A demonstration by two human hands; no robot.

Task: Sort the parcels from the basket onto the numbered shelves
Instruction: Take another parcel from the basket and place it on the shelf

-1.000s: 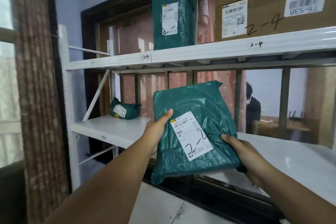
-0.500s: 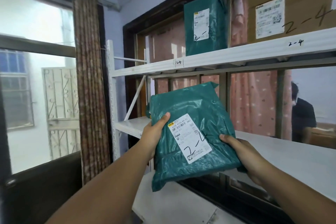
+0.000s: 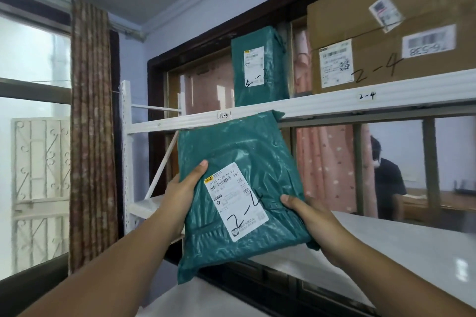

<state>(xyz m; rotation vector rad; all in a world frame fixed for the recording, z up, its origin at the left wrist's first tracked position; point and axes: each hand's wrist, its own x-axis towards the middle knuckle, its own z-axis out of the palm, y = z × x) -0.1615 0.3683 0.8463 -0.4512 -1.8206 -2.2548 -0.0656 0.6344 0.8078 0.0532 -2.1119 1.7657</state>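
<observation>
Left hand (image 3: 181, 189) thumb pressed on parcel face, fingers curled behind left edge; right hand (image 3: 313, 222) thumb on front, fingers wrapped under lower right edge

Green parcel (image 3: 242, 188) marked 2-4 gripped in both hands, held in air before rack, top corner overlapping upper shelf (image 3: 322, 104) edge in view

Upper shelf holds green bag (image 3: 257, 67) and cardboard box (image 3: 386, 41) marked 2-4, above 2-4 tag (image 3: 367, 96)

Judgement: some parcels sorted; this one unplaced, slot lies up and right; basket out of view, remainder unknown
</observation>
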